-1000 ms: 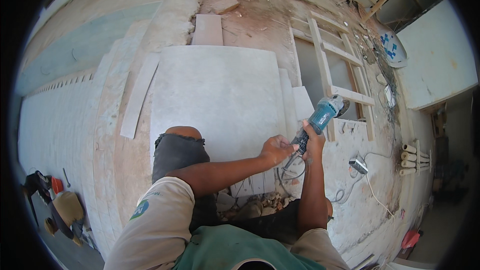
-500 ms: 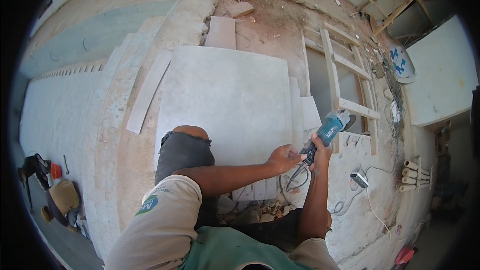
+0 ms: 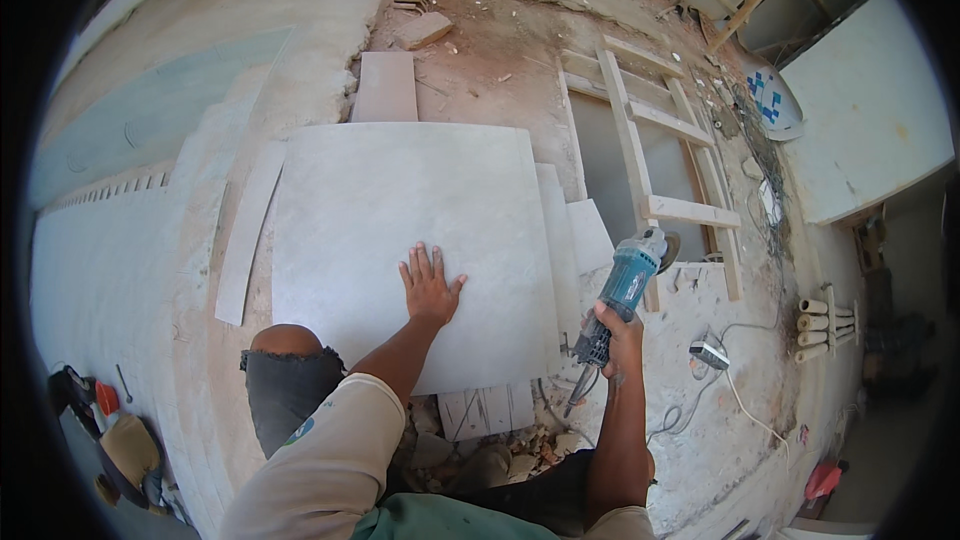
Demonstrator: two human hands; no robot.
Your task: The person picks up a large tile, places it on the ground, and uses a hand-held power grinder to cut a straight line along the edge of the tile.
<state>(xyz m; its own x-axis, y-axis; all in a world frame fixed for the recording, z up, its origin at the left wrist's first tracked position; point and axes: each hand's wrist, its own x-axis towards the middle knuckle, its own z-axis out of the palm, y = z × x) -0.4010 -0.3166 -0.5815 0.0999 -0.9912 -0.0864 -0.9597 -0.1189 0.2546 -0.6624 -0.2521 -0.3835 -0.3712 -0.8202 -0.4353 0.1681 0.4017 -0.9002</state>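
While my right hand (image 3: pixel 622 342) grasps the rear of a teal angle grinder (image 3: pixel 627 278) right of centre, its disc (image 3: pixel 671 252) toward the upper right, my left hand (image 3: pixel 431 295) rests spread, gripping nothing, on a large pale slab (image 3: pixel 400 190) mid-frame. I judge the grinder dense and rigid — best held around its rear, fingers clear of the disc — and the slab heavy, stiff, smooth and brittle, best lifted by opposite edges. Near the disc, a ladder-like wooden frame (image 3: pixel 690 211) crowds the upper-right side; at lower right a power strip (image 3: pixel 709 354) and loose cable (image 3: pixel 750 406) may snag; rubble (image 3: pixel 545 452) clutters the lower centre.
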